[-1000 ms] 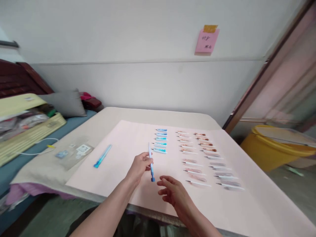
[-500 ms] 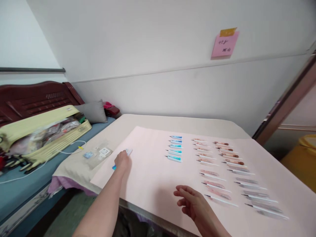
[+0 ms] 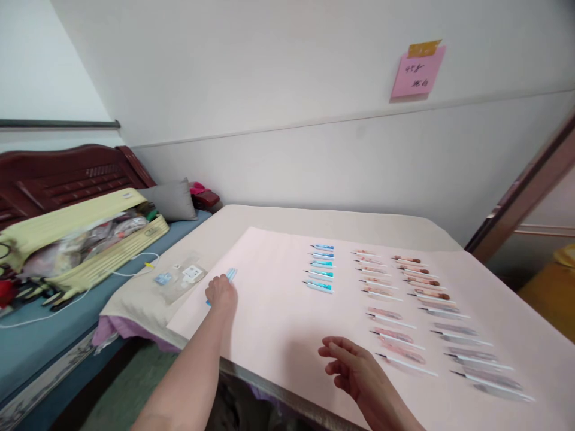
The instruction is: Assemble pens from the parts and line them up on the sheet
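Head view showed the left hand (image 3: 220,291) over pens (image 3: 232,274) left of the blue row (image 3: 321,264), grip impossible to tell, the right hand (image 3: 357,366), fingers (image 3: 338,346) apart, in front of that row.

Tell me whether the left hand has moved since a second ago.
Yes: the left hand has moved left across the pale pink sheet, now much nearer the clear bag.
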Motion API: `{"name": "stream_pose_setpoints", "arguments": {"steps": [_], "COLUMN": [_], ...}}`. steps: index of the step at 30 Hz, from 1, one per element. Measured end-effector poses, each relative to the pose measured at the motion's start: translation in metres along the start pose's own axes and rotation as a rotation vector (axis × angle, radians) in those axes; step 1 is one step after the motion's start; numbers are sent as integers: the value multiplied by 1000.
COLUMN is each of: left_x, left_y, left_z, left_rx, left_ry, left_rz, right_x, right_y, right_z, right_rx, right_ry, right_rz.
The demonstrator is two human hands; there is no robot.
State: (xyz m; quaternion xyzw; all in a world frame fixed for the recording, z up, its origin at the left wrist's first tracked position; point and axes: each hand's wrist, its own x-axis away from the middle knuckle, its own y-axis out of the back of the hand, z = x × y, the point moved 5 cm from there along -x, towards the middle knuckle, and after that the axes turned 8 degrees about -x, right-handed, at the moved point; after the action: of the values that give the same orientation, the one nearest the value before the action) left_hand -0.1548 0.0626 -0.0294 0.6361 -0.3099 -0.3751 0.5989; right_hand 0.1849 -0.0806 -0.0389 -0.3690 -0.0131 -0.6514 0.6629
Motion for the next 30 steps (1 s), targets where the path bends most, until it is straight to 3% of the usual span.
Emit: {"name": "stream_pose_setpoints", "arguments": {"steps": [9,13,17,20,25,30], "left_x": [9,30,70,96,118,142], "left_y": [11,22,29,34,39,30], "left_z": [-6,-46,-98,-118,-123,-132], "left_rx": [84,193,375,548,865,1275], "left_ry": [-6,-155,-380,-467,-396,-214], "left_rz": [-35,-3,72,130,279,593], "right_x": [3,1,2,3,0,-6], "right_y": [-4,-2,-1,-1,-3,2], "right_z": [4,4,5,4,2,4], "right_rx": [23,37,50,51,55,41], "right_ry": [-9,-3,3,3,-3,19], "right_rz": [-15,-66,-72,-72,-66,-76]}}
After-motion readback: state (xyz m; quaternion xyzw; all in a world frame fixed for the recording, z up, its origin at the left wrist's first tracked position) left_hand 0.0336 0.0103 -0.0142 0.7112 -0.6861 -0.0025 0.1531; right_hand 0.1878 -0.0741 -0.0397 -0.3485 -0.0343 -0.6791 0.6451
